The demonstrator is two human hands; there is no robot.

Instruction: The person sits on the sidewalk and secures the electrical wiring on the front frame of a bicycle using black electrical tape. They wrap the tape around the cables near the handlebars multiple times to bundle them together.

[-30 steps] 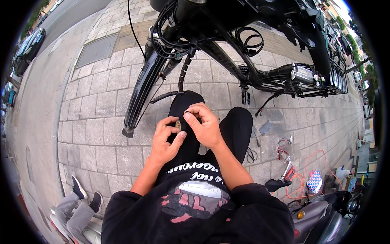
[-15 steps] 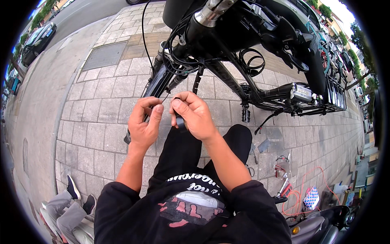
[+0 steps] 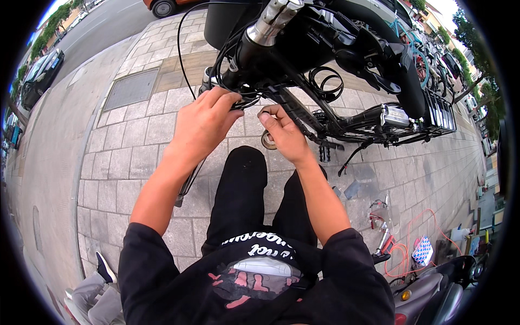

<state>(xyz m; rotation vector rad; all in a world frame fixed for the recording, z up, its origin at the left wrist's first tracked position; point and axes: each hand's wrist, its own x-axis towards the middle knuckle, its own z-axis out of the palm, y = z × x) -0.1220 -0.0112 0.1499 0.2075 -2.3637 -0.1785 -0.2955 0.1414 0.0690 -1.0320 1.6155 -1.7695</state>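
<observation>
Grey rectangular pavers form the pavement (image 3: 122, 173), its left edge running along a road on which a black car (image 3: 41, 81) stands. Near the pavement's lower left corner, a second person is partly visible by grey trousers (image 3: 89, 295). A metal cover plate (image 3: 131, 90) is set into the pavement just inside its left edge. Right of the plate, the left hand (image 3: 208, 122) is raised with fingers bent at a bundle of black cables (image 3: 250, 96) on the front of a dark bicycle (image 3: 292, 105); whether its grip is closed on a cable cannot be told. The right hand (image 3: 285, 134) is positioned beside it, apart from the left, with thumb and forefinger together; its grip retains a tape roll (image 3: 269, 140), which sits directly beneath the fingers, above the pavement and below the cables. Further right are a pedal (image 3: 324, 153), a coiled black cable (image 3: 326, 83) and, lower on the pavement, a dark flat piece (image 3: 352, 189). A silver box (image 3: 395, 116) is fitted ahead of the rear rack (image 3: 440, 111). A blue-and-white checked packet (image 3: 422, 252) lies toward the pavement's lower right corner, near a parked scooter (image 3: 428, 287).
</observation>
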